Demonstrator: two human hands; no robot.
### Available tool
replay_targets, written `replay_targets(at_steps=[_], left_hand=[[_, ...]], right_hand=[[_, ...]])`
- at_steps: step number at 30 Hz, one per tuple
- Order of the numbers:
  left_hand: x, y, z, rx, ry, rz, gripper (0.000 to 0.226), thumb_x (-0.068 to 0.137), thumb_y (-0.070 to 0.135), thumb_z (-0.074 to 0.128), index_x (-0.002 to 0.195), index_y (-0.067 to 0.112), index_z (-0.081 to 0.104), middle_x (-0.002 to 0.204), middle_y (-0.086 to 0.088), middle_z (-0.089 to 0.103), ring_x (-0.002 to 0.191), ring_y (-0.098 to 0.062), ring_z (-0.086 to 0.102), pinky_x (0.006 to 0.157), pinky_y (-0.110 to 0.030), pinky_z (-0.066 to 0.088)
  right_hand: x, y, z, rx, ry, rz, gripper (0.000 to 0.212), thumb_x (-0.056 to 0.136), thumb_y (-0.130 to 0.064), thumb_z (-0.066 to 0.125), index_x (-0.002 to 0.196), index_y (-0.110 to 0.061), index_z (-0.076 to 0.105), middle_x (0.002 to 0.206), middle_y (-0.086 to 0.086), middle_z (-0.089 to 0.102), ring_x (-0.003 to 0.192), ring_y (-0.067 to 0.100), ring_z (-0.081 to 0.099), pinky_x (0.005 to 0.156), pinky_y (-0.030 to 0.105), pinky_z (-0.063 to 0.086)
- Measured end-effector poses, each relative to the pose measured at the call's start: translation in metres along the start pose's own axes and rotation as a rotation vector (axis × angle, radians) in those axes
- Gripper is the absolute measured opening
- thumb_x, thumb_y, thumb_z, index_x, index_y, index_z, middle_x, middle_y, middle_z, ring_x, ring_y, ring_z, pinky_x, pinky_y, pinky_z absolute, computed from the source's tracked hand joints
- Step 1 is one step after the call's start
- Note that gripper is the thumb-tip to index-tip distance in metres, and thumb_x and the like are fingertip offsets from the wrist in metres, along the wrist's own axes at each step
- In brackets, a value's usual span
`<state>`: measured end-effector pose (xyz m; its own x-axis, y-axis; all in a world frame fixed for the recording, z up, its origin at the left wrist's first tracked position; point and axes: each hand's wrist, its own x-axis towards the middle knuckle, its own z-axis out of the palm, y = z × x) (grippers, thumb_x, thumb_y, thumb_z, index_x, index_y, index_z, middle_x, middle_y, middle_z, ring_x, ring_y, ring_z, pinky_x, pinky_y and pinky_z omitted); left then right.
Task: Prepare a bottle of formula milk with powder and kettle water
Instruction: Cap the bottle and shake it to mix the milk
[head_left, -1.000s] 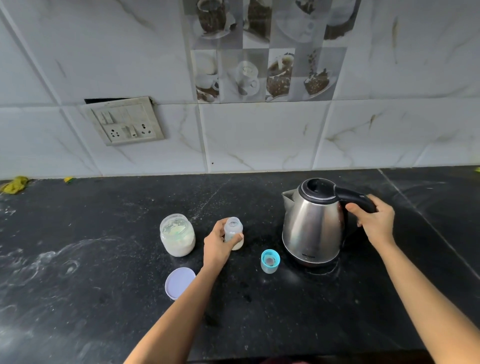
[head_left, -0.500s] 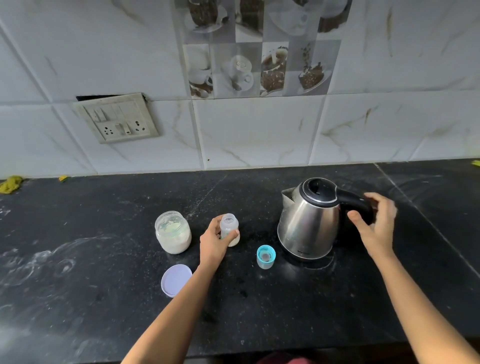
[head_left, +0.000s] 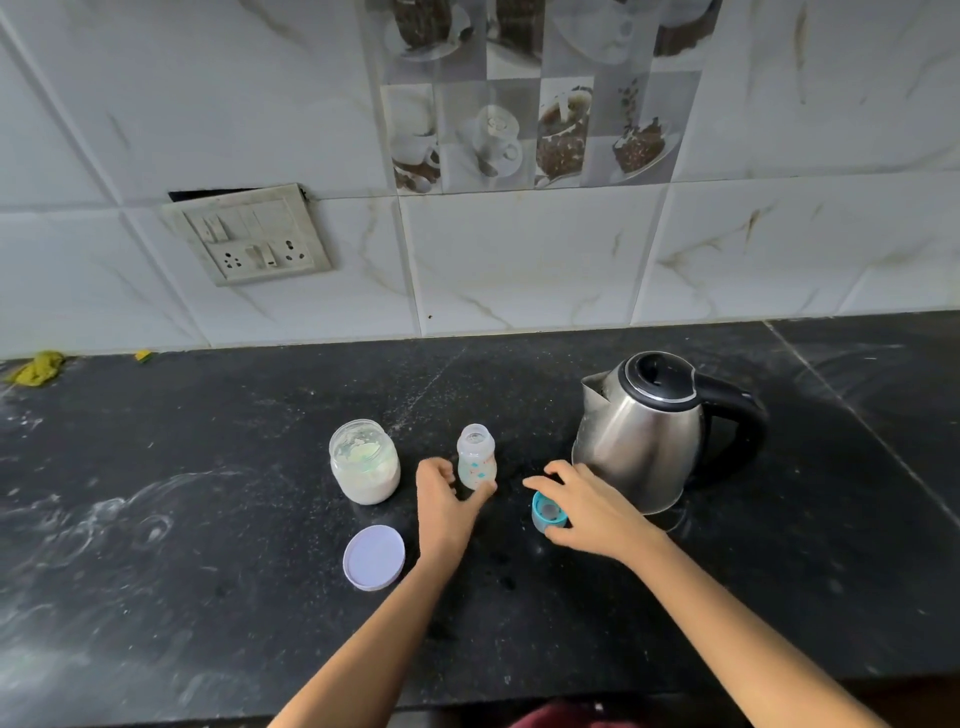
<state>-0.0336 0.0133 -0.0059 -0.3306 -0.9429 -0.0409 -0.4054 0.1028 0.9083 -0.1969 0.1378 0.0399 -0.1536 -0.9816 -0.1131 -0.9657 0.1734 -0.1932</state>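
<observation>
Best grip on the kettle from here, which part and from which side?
Take the kettle by its black loop handle, coming from the right. It stands upright with the spout facing left toward the bottle, and the handle's open loop lets fingers wrap through, clear of the steel body.

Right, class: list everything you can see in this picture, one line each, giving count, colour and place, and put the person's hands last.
Kettle: one, steel with black handle and lid, counter right.
Baby bottle: one, clear, uncapped, upright, counter centre.
Bottle cap: one, teal, under the right hand.
Powder jar: one, clear with white powder, open, left of the bottle.
Jar lid: one, pale lilac, flat in front of the jar.
Switchboard: one, grey-white, on the wall.
Counter: one, black.
Yellow scrap: one, counter's far left.
Left hand: at the bottle's base.
Right hand: over the cap.
</observation>
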Motion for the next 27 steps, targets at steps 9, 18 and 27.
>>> replay_targets(at_steps=[9,18,27], left_hand=[[-0.027,-0.007,0.026,0.281,-0.385,0.184,0.062,0.065,0.046,0.080,0.119,0.035,0.053,0.107,0.021,0.055,0.088,0.000,0.054,0.075,-0.018,0.045],[-0.023,0.001,0.042,0.386,-0.376,0.254,0.051,0.069,0.056,0.074,0.113,0.036,0.057,0.101,0.020,0.060,0.090,-0.001,0.051,0.074,-0.022,0.046],[-0.015,-0.004,0.041,0.438,-0.395,0.297,0.056,0.067,0.059,0.073,0.115,0.034,0.057,0.104,0.017,0.060,0.099,-0.006,0.052,0.080,-0.026,0.045]], right_hand=[[0.012,-0.003,0.008,0.200,-0.076,0.115,0.051,0.087,-0.028,0.067,0.135,-0.028,0.050,0.122,-0.002,0.048,0.103,0.012,0.055,0.087,0.027,0.051],[0.006,-0.001,0.004,0.218,-0.056,0.137,0.055,0.084,-0.027,0.072,0.134,-0.030,0.052,0.120,-0.006,0.045,0.104,0.010,0.054,0.090,0.028,0.051],[0.009,-0.006,-0.043,0.089,0.088,0.026,0.043,0.086,-0.032,0.068,0.126,-0.031,0.052,0.124,-0.008,0.050,0.109,0.008,0.049,0.088,0.024,0.048]])
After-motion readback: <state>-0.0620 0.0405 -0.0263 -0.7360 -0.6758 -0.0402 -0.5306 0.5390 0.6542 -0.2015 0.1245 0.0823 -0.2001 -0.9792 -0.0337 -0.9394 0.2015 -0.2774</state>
